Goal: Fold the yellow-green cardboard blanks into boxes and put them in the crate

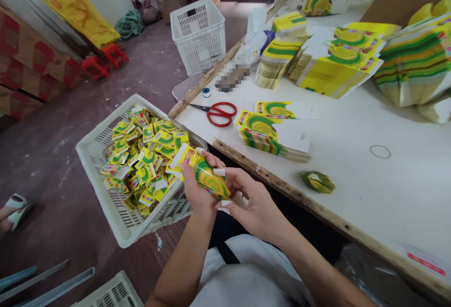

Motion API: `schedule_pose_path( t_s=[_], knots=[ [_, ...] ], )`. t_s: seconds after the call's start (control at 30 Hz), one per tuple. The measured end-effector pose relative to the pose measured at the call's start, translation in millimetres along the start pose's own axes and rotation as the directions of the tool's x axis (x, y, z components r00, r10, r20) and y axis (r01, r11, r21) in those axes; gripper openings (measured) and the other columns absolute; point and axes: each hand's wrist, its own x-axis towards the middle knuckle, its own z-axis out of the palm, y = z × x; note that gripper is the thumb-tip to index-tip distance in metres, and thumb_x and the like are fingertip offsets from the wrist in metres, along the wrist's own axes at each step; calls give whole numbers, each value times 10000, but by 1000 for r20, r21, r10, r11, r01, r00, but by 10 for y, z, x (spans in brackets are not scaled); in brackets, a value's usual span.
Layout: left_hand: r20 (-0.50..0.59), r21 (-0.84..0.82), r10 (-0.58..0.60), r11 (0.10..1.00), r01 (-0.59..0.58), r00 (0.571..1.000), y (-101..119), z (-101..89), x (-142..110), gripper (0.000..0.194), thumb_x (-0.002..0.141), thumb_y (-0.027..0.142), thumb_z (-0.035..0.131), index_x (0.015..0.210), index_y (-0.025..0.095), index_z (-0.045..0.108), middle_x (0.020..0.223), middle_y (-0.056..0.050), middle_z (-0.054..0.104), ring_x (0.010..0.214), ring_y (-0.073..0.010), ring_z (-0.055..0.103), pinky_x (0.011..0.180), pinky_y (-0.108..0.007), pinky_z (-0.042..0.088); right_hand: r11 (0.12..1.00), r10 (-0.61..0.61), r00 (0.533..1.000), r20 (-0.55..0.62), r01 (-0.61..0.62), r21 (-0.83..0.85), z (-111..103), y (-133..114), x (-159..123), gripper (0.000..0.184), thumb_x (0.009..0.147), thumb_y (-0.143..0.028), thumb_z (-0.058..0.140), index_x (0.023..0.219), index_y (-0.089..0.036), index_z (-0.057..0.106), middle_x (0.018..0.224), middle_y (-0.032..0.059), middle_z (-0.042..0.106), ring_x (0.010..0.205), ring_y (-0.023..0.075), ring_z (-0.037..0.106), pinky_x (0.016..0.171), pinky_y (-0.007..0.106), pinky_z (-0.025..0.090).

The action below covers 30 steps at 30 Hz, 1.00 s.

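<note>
1. I have one yellow-and-green carton [211,179] in both hands, above the near side of the white basket [99,199] and beside the table [352,222].
2. My left hand [198,192] cradles it from below, thumb on one side and fingers on the other, pressing it lightly together. My right hand [255,203] closes on the lower end, forefinger and thumb pinching near the edge; I cannot tell how hard.
3. I judge it light and thin-walled, like the stacked cartons [259,133] on the table. It should bend readily, and the body bulges, so a hard squeeze could crease it.
4. The printed face shines, so I expect some slip under dry fingertips.
5. The best hold looks to be the long side edges, mid-body. The pale flaps at the upper end look weakest, and I would avoid pulling there.
6. Whatever it may contain is hidden from me.
</note>
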Motion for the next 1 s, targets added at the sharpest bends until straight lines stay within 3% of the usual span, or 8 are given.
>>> schedule_pose_path(
  t_s=[0.1, 0.2, 0.37, 0.47, 0.57, 0.77, 0.87, 1.0],
  knots=[
    [20, 37, 28, 999, -28, 999, -39, -17, 7, 595, 679, 776, 655, 669, 190, 549, 597, 32, 482, 517, -99, 462, 582, -250, 504, 1000, 24, 1000, -13, -24, -3, 7, 26, 5, 433, 763, -133, 634, 1182, -218, 563, 906, 7, 655, 720, 136, 577, 631, 248, 474],
    [66, 122, 26, 992, -34, 997, -71, -58, 17, 625, 641, 829, 626, 663, 208, 561, 631, 21, 494, 549, -114, 463, 582, -264, 499, 999, 28, 994, -102, -31, -24, 16, 75, 15, 423, 755, -121, 632, 1162, -222, 578, 945, 21, 684, 757, 147, 605, 678, 266, 494],
    [161, 320, 107, 935, -155, 981, -129, -160, -4, 680, 571, 840, 666, 836, 214, 658, 787, -18, 600, 713, -161, 570, 701, -279, 528, 997, -29, 972, -234, 13, -73, -47, 133, 45, 340, 778, -146, 629, 1104, -240, 616, 919, 21, 702, 813, 177, 647, 740, 304, 513],
    [222, 273, 113, 946, -173, 968, -168, -174, -16, 656, 634, 798, 667, 917, 207, 677, 872, -37, 654, 815, -178, 626, 805, -288, 540, 1000, 10, 967, -255, -11, -5, -118, 141, 68, 317, 791, -205, 660, 1104, -237, 630, 922, 29, 706, 811, 189, 656, 729, 316, 523],
    [238, 200, 83, 971, -133, 968, -187, -140, -11, 506, 736, 673, 701, 905, 196, 693, 876, -42, 688, 824, -166, 655, 794, -268, 547, 997, 44, 960, -277, -23, 76, -165, 133, 84, 317, 789, -246, 683, 1103, -231, 640, 993, 46, 727, 888, 210, 677, 781, 336, 535],
    [72, 144, 152, 976, -161, 986, -167, -91, -5, 301, 687, 446, 852, 740, 200, 687, 712, 45, 674, 639, -60, 606, 645, -136, 509, 995, 38, 958, -285, -10, 101, -144, 81, 87, 107, 827, -245, 646, 931, -226, 666, 882, 14, 742, 804, 188, 685, 712, 294, 537],
    [93, 132, 105, 984, -117, 990, -172, -106, -33, 284, 708, 443, 836, 710, 199, 690, 682, 55, 670, 608, -49, 595, 636, -128, 511, 994, 70, 946, -316, -40, 101, -145, 63, 89, 116, 841, -288, 635, 933, -221, 659, 850, 13, 727, 748, 176, 668, 669, 282, 531],
    [147, 150, 40, 987, -63, 988, -196, -132, -74, 250, 741, 451, 809, 819, 222, 744, 781, 33, 722, 686, -65, 634, 692, -143, 532, 994, 85, 942, -324, -56, 97, -157, 45, 88, 143, 855, -301, 617, 970, -220, 648, 836, 9, 712, 689, 156, 640, 634, 267, 517]
  ],
)
